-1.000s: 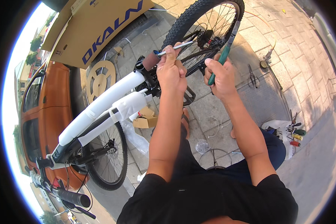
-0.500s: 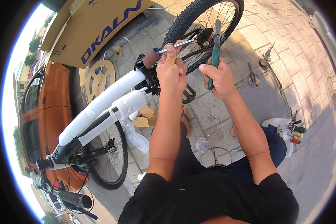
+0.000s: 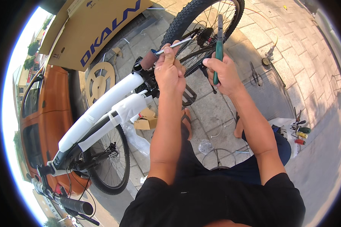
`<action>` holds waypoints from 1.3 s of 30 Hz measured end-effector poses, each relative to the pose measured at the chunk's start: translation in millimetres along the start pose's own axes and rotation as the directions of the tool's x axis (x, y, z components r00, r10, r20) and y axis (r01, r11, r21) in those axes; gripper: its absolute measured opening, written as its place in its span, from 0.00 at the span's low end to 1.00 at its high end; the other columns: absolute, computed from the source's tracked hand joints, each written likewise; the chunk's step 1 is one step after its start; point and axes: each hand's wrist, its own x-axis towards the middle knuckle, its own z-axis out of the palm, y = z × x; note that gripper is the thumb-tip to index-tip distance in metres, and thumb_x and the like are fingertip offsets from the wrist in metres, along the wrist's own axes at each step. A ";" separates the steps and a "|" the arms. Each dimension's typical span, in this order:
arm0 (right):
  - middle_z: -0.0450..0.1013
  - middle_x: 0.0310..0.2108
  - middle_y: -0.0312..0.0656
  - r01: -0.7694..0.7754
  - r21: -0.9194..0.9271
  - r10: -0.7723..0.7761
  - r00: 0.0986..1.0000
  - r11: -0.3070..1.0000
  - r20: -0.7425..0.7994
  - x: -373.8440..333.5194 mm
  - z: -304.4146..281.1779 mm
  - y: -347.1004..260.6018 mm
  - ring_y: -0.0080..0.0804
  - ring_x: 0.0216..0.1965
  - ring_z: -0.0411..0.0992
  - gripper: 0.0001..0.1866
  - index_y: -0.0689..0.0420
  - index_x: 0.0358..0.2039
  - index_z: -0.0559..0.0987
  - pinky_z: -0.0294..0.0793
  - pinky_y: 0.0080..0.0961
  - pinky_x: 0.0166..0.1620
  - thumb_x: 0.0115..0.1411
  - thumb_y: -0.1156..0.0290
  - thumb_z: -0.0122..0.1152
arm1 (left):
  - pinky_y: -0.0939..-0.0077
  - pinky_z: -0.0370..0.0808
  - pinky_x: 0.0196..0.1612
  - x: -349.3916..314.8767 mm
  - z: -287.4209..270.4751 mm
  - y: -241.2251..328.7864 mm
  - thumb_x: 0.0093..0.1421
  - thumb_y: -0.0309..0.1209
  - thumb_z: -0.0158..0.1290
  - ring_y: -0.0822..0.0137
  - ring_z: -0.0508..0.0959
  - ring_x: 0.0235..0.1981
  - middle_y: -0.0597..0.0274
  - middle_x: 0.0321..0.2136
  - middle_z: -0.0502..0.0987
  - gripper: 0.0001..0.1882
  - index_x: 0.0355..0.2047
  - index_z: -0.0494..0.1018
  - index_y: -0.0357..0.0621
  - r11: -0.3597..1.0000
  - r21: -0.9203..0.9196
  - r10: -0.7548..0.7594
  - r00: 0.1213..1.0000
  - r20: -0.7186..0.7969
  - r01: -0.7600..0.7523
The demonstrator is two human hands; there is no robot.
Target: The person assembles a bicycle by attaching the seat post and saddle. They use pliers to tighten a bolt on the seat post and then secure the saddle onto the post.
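My left hand (image 3: 169, 70) is closed around a thin silver rod (image 3: 182, 42), whose free end points up and right toward the rear wheel. Green-handled pliers (image 3: 218, 53) are gripped in my right hand (image 3: 224, 73), with their metal jaws pointing away from me. The jaws and the rod are apart. Beyond my hands stands a bicycle with white foam wrap (image 3: 102, 106) on its frame. A reddish-brown cylinder (image 3: 149, 60) sits by the frame, just left of my left hand. Behind the pliers is the spoked rear wheel (image 3: 176, 30).
A large cardboard box (image 3: 102, 22) and a cardboard disc (image 3: 99, 81) lie at the far left, near an orange car (image 3: 55, 106). Scissors (image 3: 255, 75) and a gauge (image 3: 267, 61) rest on the paving at right. Several screwdrivers (image 3: 300, 137) stick out beside my right knee.
Both hands still hold the rod and the pliers. The rod, my left hand and the nearby bicycle parts have shifted slightly left in view. The pliers have turned a little more upright.
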 end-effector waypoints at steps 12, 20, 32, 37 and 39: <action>0.68 0.25 0.29 0.071 0.150 -0.090 0.988 0.986 0.123 16.1 -0.5 18.4 0.16 0.23 0.64 0.15 0.55 0.38 0.73 0.62 0.21 0.24 0.59 0.68 0.73 | 0.79 0.61 0.18 4.1 0.7 -4.9 0.78 0.41 0.52 0.77 0.62 0.13 0.57 0.57 0.83 0.11 0.52 0.73 0.49 0.997 -0.063 0.050 0.999 0.020 -0.049; 0.65 0.18 0.29 0.004 -0.028 -0.002 0.998 1.000 0.070 -5.6 -18.5 9.6 0.16 0.16 0.61 0.16 0.51 0.33 0.67 0.58 0.20 0.19 0.62 0.70 0.71 | 0.80 0.61 0.18 -8.5 -1.1 -8.7 0.78 0.40 0.51 0.78 0.62 0.14 0.58 0.56 0.83 0.11 0.52 0.75 0.49 0.997 -0.064 0.053 0.992 0.112 -0.046; 0.69 0.26 0.33 0.032 -0.089 -0.017 0.986 0.995 0.164 -110.3 -62.1 4.4 0.20 0.23 0.68 0.19 0.56 0.38 0.70 0.68 0.22 0.26 0.59 0.64 0.74 | 0.76 0.64 0.24 -46.5 -2.1 -34.3 0.77 0.34 0.51 0.74 0.68 0.18 0.48 0.43 0.86 0.11 0.50 0.77 0.41 0.996 0.085 -0.037 0.918 0.396 0.004; 0.70 0.27 0.33 0.076 -0.125 -0.073 0.997 0.989 0.033 -175.2 -83.6 -14.8 0.23 0.26 0.67 0.22 0.59 0.41 0.74 0.66 0.26 0.28 0.53 0.63 0.76 | 0.84 0.63 0.23 -67.1 7.8 -53.1 0.77 0.33 0.52 0.79 0.70 0.19 0.51 0.37 0.85 0.12 0.47 0.76 0.36 0.947 0.321 -0.166 0.860 0.482 0.003; 0.71 0.28 0.34 0.065 -0.130 -0.072 0.996 0.989 -0.047 -205.9 -94.4 -28.5 0.24 0.28 0.69 0.23 0.61 0.42 0.75 0.68 0.27 0.31 0.53 0.63 0.75 | 0.85 0.63 0.23 -75.7 9.1 -61.6 0.76 0.34 0.53 0.79 0.69 0.19 0.55 0.35 0.84 0.12 0.47 0.76 0.36 0.901 0.434 -0.204 0.856 0.476 -0.027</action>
